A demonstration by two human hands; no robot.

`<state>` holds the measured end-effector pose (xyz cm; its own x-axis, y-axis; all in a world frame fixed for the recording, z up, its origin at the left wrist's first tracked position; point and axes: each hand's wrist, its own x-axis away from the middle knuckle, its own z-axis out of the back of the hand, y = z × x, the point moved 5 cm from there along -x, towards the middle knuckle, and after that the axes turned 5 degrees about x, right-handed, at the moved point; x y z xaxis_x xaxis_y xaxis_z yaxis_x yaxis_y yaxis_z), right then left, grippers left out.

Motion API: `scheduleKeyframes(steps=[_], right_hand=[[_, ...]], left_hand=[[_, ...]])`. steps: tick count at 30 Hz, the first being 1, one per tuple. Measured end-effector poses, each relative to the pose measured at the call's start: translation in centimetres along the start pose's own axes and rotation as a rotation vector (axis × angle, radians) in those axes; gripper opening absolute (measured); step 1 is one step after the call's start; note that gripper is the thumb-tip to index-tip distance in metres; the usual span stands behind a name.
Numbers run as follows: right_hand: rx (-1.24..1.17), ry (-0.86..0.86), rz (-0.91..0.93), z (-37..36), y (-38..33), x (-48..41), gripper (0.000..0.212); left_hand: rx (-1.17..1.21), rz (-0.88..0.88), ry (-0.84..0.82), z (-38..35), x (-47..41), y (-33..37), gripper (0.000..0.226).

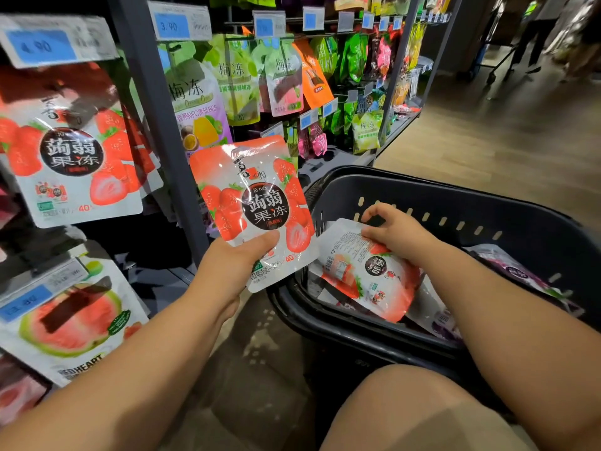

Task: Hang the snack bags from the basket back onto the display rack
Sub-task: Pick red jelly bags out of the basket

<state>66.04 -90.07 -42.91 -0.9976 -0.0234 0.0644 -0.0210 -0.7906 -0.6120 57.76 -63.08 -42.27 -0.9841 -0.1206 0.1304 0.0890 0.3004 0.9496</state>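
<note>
Now LH (234, 266) grips bag (257, 203); RH (395, 232), another (374, 278)

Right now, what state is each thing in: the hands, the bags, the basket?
basket: holds several bags
left hand: holds a strawberry bag upright, front facing the camera
right hand: grips a second strawberry bag, which lies in the basket
purple bag: lying in the basket, untouched
hanging bag: strawberry, hung on the rack
</note>
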Motion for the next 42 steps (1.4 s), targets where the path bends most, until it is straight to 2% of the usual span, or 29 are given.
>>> scheduleKeyframes(steps=[3, 7, 13, 15, 17, 20, 24, 26, 28, 31, 37, 42], right_hand=[[-0.141, -0.010, 0.009, 0.7, -0.1, 0.3, 0.001], [-0.378, -0.153, 0.014, 0.6, -0.5, 1.2, 0.008], [-0.365, -0.318, 0.060, 0.8, -1.2, 1.8, 0.014], [-0.515, -0.406, 0.037, 0.1, -1.0, 1.8, 0.024], [-0.608, -0.500, 0.018, -0.7, -0.8, 1.8, 0.019], [-0.554, -0.649, 0.050, -1.7, -1.1, 2.2, 0.015], [-0.536, -0.789, 0.085, -1.9, -2.0, 3.1, 0.046], [-0.487, -0.838, 0.131, -2.0, -2.2, 3.4, 0.053], [-0.401, -0.874, 0.191, -2.3, -2.4, 3.7, 0.052], [-0.283, -0.849, 0.239, -2.7, -2.6, 3.5, 0.041], [0.089, -0.589, 0.378, -2.8, -4.3, 3.6, 0.027], [0.178, -0.489, 0.457, -2.9, -5.5, 4.3, 0.032]], left_hand=[[0.007, 0.002, 0.000, -0.1, 0.1, 0.1, 0.015], [0.014, -0.008, -0.008, -0.3, 0.1, 0.2, 0.015], [0.028, -0.006, -0.007, -0.3, 0.1, 0.2, 0.018], [0.031, -0.008, -0.014, -0.3, 0.1, 0.2, 0.018], [0.033, -0.004, -0.016, -0.3, 0.1, 0.2, 0.018], [0.033, -0.001, -0.008, -0.3, 0.1, 0.3, 0.019], [0.029, 0.002, -0.009, -0.4, 0.1, 0.4, 0.019], [0.033, 0.002, -0.014, -0.4, 0.1, 0.4, 0.019], [0.033, -0.003, -0.018, -0.4, 0.1, 0.4, 0.019], [0.029, -0.009, -0.019, -0.4, 0.1, 0.3, 0.019], [0.035, -0.017, -0.025, -0.4, 0.1, 0.3, 0.019], [0.047, -0.021, -0.029, -0.5, 0.1, 0.3, 0.018]])
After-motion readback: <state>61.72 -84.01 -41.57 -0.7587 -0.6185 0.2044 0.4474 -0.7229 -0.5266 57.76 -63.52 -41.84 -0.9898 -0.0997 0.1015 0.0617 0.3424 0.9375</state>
